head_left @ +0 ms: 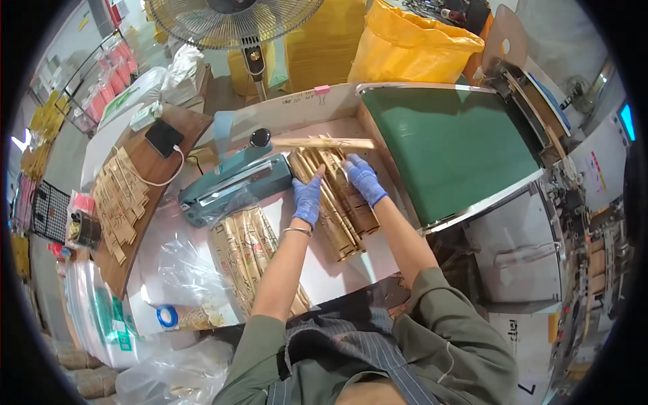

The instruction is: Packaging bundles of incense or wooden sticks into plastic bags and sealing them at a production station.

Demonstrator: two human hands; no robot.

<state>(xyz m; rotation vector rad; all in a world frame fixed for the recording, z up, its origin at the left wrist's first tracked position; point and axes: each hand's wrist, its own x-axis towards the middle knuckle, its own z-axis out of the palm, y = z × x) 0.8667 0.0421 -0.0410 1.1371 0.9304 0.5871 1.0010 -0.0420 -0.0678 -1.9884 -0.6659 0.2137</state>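
Note:
A bundle of long, narrow, printed gold-brown packets (331, 209) lies on the white work surface in front of me. My left hand (308, 200), in a blue glove, holds its left side with the thumb on top. From the right, my right hand (364, 178), also gloved, grips the same bundle near its far end. One loose packet (324, 143) lies crosswise just beyond. A teal hand-lever sealer (236, 185) with a black knob sits to the left of my left hand. More such packets (246, 246) lie in a row under my left forearm.
A green conveyor belt (445, 148) stands on the right. On the brown side board (148, 175) at left are a phone (164, 138) and fanned packets (121, 199). Clear plastic bags (189, 270) and a tape roll (167, 316) lie near left. A fan (253, 61) and yellow sack (412, 50) are behind.

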